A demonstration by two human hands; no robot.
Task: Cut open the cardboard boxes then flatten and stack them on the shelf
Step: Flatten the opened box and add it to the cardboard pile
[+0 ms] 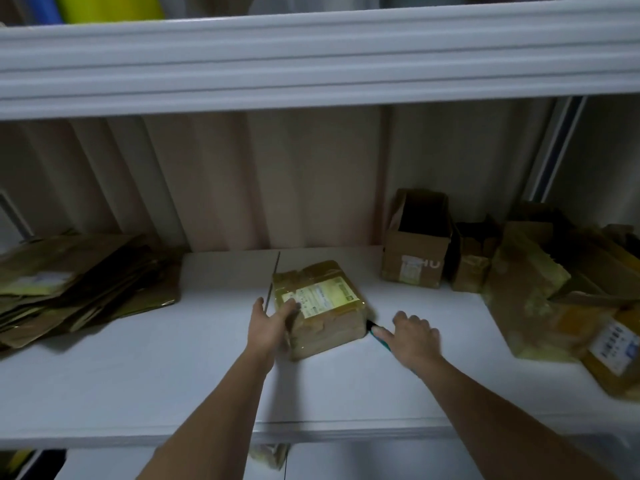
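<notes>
White shelving filled the view, backed by a ribbed beige wall, with an upper shelf edge crossing overhead; the working shelf carried the task's things. At its centre lay a small taped cardboard box, closed, wrapped in glossy yellowish tape, a printed label on its upper face; to the left sat a stack of flattened boxes, slightly fanned; to the right stood several opened boxes, upright or slumped, well apart from the stack.

The left hand lay against the near left corner of the taped box, its fingers straight and laid over the top edge, thumb spread to the side, bracing without curling round. The right hand rested just beside the box's right face, fingers spread, the forefinger extended along a slim dark tool with a teal handle, probably a cutter; whether it was truly gripped could not be told.

Judged from its size, the box was probably light and its board moderately stiff; the tape wrap looked slick, so a flat press on top or a hold across two opposite side faces would likely serve better than a pinch at a taped corner; the tape seams along the edges appeared the natural line for cutting.
</notes>
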